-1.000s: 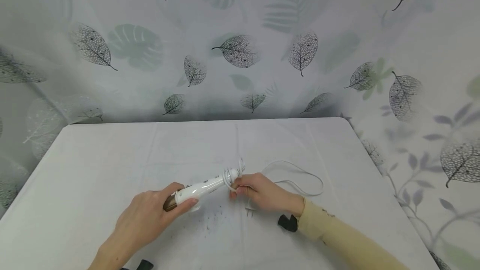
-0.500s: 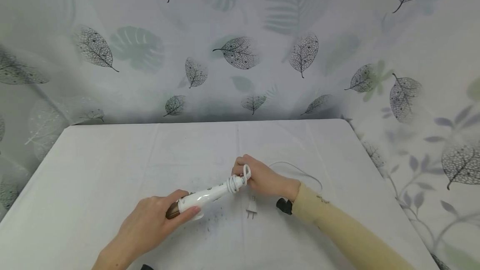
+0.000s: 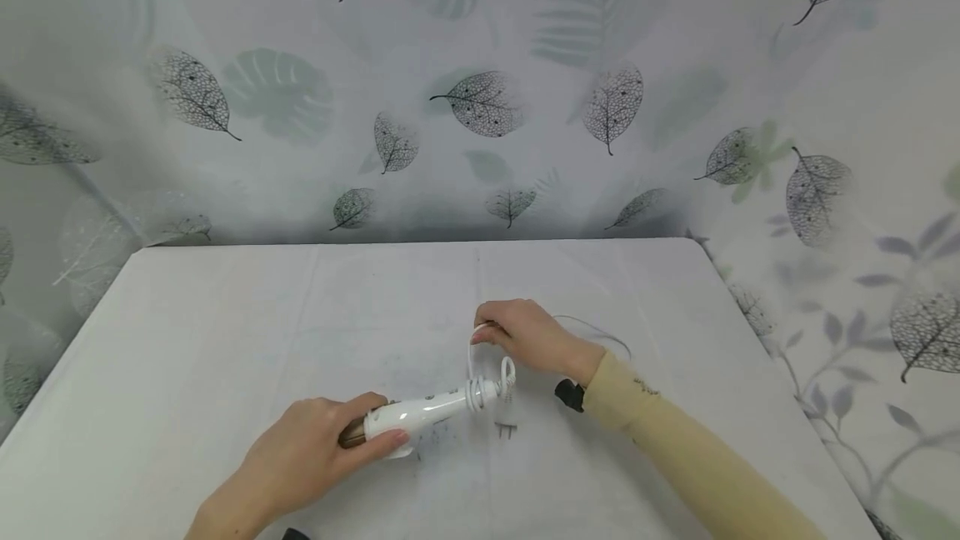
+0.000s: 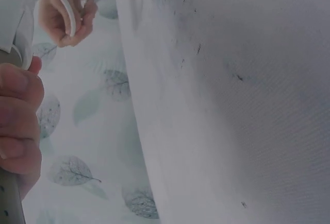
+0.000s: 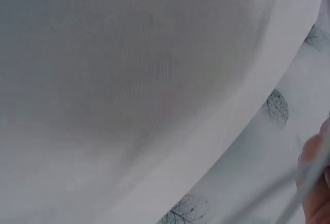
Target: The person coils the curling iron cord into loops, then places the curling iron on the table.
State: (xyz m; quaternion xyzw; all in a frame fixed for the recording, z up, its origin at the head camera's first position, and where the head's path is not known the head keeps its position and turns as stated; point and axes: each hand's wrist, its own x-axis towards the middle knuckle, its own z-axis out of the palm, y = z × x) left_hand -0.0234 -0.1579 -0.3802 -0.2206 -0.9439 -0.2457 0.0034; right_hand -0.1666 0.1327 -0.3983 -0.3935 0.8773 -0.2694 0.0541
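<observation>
My left hand [image 3: 303, 452] grips a white curling iron [image 3: 420, 413] by its brown barrel end. The iron points right and tilts slightly upward over the table. White cord [image 3: 476, 395] is coiled round the handle's tail, with a small loop sticking up there. Above and right of the tail, my right hand [image 3: 536, 338] pinches a length of the cord, drawn up from the coil. A two-pin plug [image 3: 506, 427] shows below the tail. In the left wrist view, curled fingers [image 4: 18, 118] wrap the barrel. At the right wrist view's edge, fingers [image 5: 315, 177] appear behind blurred cord.
A white cloth covers the table [image 3: 225, 323]. More cord [image 3: 596, 327] lies behind the right wrist. Dark specks mark the cloth near the iron. A leaf-patterned curtain [image 3: 480, 107] hangs behind the table and along its sides.
My right hand has moved up and away from the handle's tail, pulling a stretch of cord with it. The iron has shifted slightly right and down in my left hand.
</observation>
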